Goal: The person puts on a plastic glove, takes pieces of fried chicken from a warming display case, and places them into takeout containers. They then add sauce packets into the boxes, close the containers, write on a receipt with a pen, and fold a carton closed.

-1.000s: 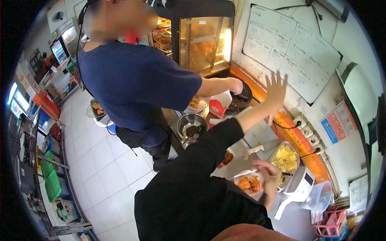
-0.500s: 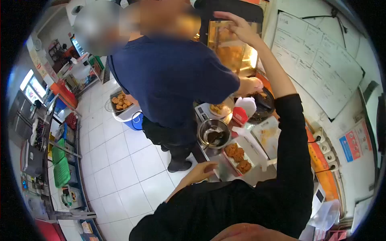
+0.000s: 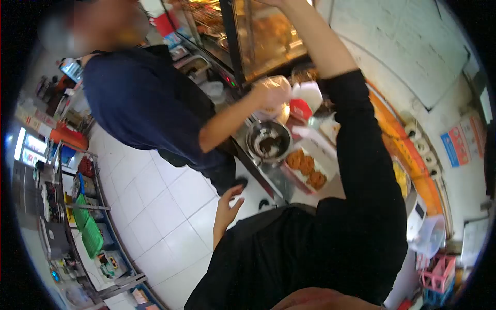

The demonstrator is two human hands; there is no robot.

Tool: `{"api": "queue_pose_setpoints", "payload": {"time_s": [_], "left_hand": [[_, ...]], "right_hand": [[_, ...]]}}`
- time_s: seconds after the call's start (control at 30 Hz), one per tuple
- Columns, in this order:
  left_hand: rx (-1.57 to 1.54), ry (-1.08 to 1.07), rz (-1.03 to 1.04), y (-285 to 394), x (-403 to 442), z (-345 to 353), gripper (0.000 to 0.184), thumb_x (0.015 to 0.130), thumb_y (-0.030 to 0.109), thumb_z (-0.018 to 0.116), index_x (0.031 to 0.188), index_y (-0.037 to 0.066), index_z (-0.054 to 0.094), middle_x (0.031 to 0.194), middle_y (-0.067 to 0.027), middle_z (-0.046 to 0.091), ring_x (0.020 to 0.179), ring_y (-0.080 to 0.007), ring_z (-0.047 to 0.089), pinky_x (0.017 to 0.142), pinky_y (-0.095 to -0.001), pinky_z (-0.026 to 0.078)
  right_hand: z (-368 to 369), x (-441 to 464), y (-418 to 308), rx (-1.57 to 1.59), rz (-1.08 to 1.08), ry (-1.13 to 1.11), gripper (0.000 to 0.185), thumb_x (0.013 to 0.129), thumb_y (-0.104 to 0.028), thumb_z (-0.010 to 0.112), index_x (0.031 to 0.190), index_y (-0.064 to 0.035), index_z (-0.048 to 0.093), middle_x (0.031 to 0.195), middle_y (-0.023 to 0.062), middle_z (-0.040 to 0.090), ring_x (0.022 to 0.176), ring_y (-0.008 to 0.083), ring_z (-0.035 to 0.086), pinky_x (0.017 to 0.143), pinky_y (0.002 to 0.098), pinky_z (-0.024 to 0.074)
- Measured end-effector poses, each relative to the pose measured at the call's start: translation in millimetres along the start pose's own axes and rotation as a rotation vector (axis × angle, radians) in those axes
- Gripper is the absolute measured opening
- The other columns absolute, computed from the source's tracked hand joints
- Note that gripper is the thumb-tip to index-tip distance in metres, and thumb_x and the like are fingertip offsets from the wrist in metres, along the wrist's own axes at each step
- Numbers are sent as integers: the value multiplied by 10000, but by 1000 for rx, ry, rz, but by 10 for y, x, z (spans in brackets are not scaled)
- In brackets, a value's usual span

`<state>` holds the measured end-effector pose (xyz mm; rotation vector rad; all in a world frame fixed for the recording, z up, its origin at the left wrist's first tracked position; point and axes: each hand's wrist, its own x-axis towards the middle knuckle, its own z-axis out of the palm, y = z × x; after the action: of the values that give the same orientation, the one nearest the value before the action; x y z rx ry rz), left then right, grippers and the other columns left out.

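Black sleeves frame both hands: the right arm reaches up to the glass-fronted, lit food cabinet [image 3: 268,44], its right hand [image 3: 272,2] cut off by the top edge, so its grip cannot be told. The left hand [image 3: 227,211] is held low over the white floor tiles, fingers apart and holding nothing. Between the arms, the open white cardboard box [image 3: 324,161] of browned fried pieces [image 3: 307,168] sits on the metal table [image 3: 280,182], beside the round steel bowl [image 3: 254,149] with dark residue. A co-worker's hand in a clear glove [image 3: 276,92] is near the red-and-white carton [image 3: 300,109]. Such a reach calls for a raised elbow, the sleeve well off the food, and room for the co-worker's forearm; hot glass could burn bare fingers.
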<state>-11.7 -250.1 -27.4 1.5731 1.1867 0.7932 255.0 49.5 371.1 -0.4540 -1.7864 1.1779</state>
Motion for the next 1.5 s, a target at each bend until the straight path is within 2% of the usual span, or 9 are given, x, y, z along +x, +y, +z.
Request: {"api": "queue_pose_setpoints", "payload": {"time_s": [0.03, 0.2, 0.33, 0.57, 0.97, 1.1, 1.2, 1.37, 1.5], "left_hand": [[-75, -54, 16, 139, 11, 50, 419, 843, 109, 639, 1245, 57, 533, 1159, -106, 623, 1084, -208, 589, 897, -353, 451], [-563, -257, 193, 1129, 396, 337, 618, 870, 374, 623, 1323, -1, 433, 1318, -147, 510, 1217, -226, 480, 1005, -359, 370], [-754, -589, 327, 1984, 528, 774, 799, 890, 605, 416, 1372, -30, 359, 1375, -180, 438, 1241, -236, 460, 1021, -363, 365], [-1115, -1140, 147, 2873, -141, 1678, 685, 925, 434, 409, 1378, -71, 312, 1356, -247, 436, 1231, -328, 475, 1023, -402, 388], [-1173, -1219, 27, 3159, -1184, 2690, 577, 978, 309, 325, 1400, -73, 232, 1351, -277, 411, 1261, -412, 413, 1024, -492, 393], [-1172, -1179, 20, 3168, -1212, 2711, 573, 977, 300, 331, 1393, -84, 235, 1356, -284, 401, 1261, -420, 410, 1027, -488, 393], [-1164, -1167, 17, 3118, -1144, 2692, 559, 980, 289, 323, 1384, -89, 247, 1350, -287, 406, 1252, -423, 418, 1025, -473, 402], [-1125, -1102, 6, 3065, -929, 2615, 539, 983, 283, 317, 1374, -85, 274, 1363, -280, 398, 1243, -411, 435, 1036, -473, 393], [-1068, -918, 58, 2962, -727, 2523, 474, 972, 250, 367, 1307, -84, 390, 1032, -161, 557, 895, -249, 583, 818, -355, 486]], "right_hand": [[-180, -347, 87, 125, 177, -128, 736, 780, 38, 585, 1429, 28, 238, 1266, 222, 521, 953, 190, 647, 642, 224, 483], [780, -2735, -359, 118, 320, 39, 684, 759, -159, 660, 1333, 100, 392, 1080, 194, 641, 615, 145, 667, 417, 186, 385], [1240, -3705, -851, 308, 511, 150, 642, 719, -24, 529, 1344, 59, 411, 1261, 192, 549, 716, 206, 696, 468, 181, 433], [1792, -4992, -1610, 317, 557, 371, 674, 692, 30, 490, 1359, 44, 400, 941, 212, 656, 711, 248, 697, 463, 180, 436], [2265, -6403, -2342, 89, 629, 423, 605, 725, 14, 530, 1326, -5, 460, 1096, 133, 643, 795, 213, 688, 520, 246, 469], [1691, -7018, -1608, -334, 966, 440, 344, 857, -176, 526, 1173, -59, 596, 1038, 55, 656, 735, 165, 638, 624, 314, 487], [1447, -7716, 40, -918, 866, 566, 398, 927, -367, 470, 1060, -24, 621, 918, 122, 646, 698, 209, 595, 640, 331, 479], [1500, -7696, 875, -588, 984, 901, 449, 947, -413, 414, 965, -9, 610, 933, 211, 621, 780, 350, 600, 722, 428, 467], [1485, -7856, 947, -773, 1012, 903, 443, 950, -380, 399, 936, 19, 591, 965, 258, 600, 850, 419, 583, 759, 467, 454]]}}
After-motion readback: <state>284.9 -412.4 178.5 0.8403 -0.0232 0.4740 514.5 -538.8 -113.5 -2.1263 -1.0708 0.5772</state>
